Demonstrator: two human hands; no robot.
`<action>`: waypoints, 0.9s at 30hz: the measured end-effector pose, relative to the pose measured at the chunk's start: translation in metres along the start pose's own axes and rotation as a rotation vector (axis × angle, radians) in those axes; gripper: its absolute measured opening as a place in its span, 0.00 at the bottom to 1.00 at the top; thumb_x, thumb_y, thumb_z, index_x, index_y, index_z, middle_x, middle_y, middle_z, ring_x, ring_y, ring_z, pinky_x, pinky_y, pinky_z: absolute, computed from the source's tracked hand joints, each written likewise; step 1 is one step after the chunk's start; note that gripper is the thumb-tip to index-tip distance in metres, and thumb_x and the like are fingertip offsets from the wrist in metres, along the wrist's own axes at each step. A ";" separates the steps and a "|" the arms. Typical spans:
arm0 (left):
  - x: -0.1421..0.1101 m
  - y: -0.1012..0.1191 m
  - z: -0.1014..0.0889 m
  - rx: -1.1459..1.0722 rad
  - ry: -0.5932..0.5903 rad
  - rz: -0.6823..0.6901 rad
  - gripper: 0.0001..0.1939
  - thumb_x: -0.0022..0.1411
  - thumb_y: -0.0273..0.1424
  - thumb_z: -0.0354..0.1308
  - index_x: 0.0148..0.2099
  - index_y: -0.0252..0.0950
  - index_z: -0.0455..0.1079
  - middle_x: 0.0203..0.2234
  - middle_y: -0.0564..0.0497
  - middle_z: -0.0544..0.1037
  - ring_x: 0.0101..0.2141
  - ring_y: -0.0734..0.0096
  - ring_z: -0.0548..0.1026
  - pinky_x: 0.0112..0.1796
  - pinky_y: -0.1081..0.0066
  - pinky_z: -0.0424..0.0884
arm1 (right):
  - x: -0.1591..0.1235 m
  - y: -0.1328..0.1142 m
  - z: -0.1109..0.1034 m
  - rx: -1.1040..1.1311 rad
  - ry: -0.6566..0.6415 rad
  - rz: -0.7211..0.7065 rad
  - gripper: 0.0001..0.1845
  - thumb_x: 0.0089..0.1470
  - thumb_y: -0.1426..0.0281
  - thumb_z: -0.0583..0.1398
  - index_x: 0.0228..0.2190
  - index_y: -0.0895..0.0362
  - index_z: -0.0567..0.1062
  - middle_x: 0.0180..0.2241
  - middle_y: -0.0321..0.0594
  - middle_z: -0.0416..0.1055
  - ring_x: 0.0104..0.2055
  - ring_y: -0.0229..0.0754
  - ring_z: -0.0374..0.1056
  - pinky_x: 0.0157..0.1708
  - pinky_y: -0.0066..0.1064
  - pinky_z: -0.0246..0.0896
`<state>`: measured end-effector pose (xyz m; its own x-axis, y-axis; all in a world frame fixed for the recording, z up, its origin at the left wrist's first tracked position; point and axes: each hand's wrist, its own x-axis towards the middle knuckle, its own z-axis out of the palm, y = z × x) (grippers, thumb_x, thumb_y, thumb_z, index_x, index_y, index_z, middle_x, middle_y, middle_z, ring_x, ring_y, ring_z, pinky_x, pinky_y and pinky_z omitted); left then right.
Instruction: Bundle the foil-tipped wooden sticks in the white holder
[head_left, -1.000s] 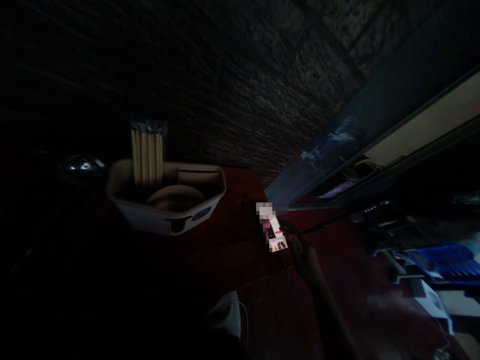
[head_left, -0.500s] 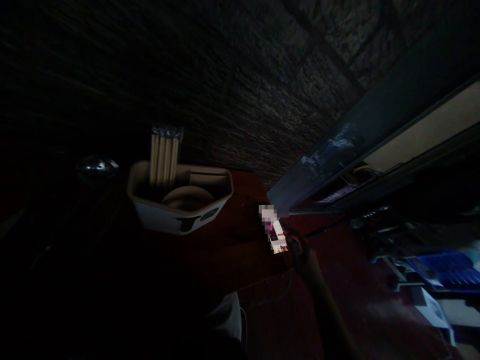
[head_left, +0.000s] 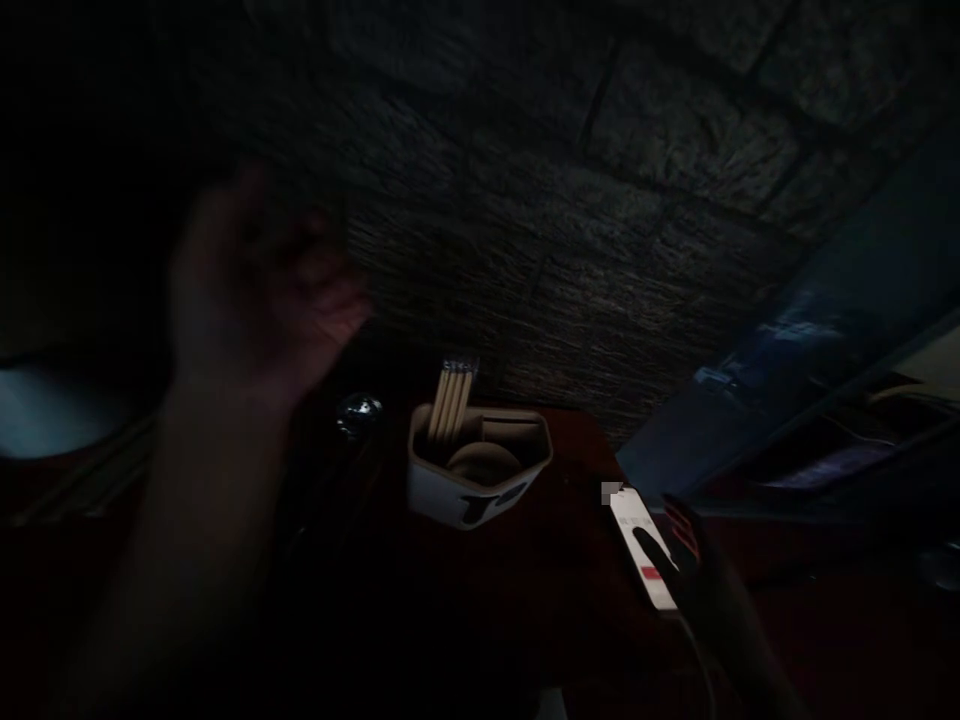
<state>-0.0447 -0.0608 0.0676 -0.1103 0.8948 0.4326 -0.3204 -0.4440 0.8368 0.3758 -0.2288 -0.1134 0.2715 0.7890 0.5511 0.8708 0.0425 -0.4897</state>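
A lit smartphone (head_left: 634, 510) lies tilted near the right end of the dark table, a pale cable running from its lower end. My right hand (head_left: 694, 570) is beside it, with one finger, seemingly the thumb, over the screen and the other fingers apart off its right edge. Whether that finger touches the glass I cannot tell. At the upper left, my left hand (head_left: 262, 290) is raised in front of the wall, dim and blurred. Its fingers are loosely curled, the thumb stands apart, and nothing shows in it.
A light-coloured holder (head_left: 442, 505) stands on the table (head_left: 585, 440) with wrapped wooden chopsticks (head_left: 450, 400) and a round beige piece inside. Left of it is a shiny object (head_left: 358, 415). A stone-textured wall (head_left: 525, 200) rises behind; a bluish frame (head_left: 720, 400) slants at right.
My left hand has come into view at the upper left. My right hand has moved from the phone's edge to over its screen, which now shows a different page. The view has shifted.
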 end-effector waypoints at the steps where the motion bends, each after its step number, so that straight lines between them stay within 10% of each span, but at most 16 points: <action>1: 0.001 0.001 0.001 -0.027 -0.021 -0.010 0.19 0.71 0.39 0.44 0.45 0.28 0.69 0.27 0.56 0.70 0.29 0.80 0.69 0.34 0.74 0.67 | 0.014 -0.019 0.003 0.041 -0.024 -0.013 0.29 0.52 0.54 0.62 0.52 0.54 0.69 0.47 0.51 0.75 0.45 0.53 0.75 0.38 0.41 0.74; 4: 0.002 -0.014 0.007 0.113 -0.088 0.006 0.12 0.58 0.36 0.62 0.40 0.32 0.71 0.28 0.55 0.74 0.31 0.77 0.72 0.35 0.74 0.68 | 0.060 -0.084 0.017 0.214 -0.164 -0.091 0.25 0.55 0.57 0.61 0.51 0.54 0.71 0.48 0.49 0.75 0.47 0.51 0.74 0.41 0.39 0.74; 11: 0.002 -0.050 0.003 0.434 -0.410 -0.156 0.33 0.54 0.38 0.65 0.59 0.37 0.59 0.53 0.41 0.72 0.47 0.64 0.74 0.50 0.59 0.68 | 0.142 -0.191 0.073 0.601 -0.516 -0.316 0.17 0.55 0.61 0.62 0.47 0.51 0.76 0.46 0.41 0.77 0.47 0.48 0.74 0.47 0.43 0.71; 27: 0.002 -0.076 0.006 0.473 -0.684 -0.399 0.30 0.51 0.32 0.67 0.55 0.36 0.62 0.43 0.46 0.77 0.42 0.65 0.76 0.43 0.66 0.69 | 0.163 -0.200 0.096 0.778 -0.982 -0.153 0.14 0.49 0.64 0.65 0.38 0.58 0.78 0.37 0.41 0.78 0.39 0.42 0.73 0.39 0.32 0.66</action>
<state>-0.0148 -0.0251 0.0072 0.5540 0.8303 0.0606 0.2197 -0.2160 0.9514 0.2067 -0.0500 0.0096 -0.5192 0.8520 0.0676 0.3047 0.2584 -0.9167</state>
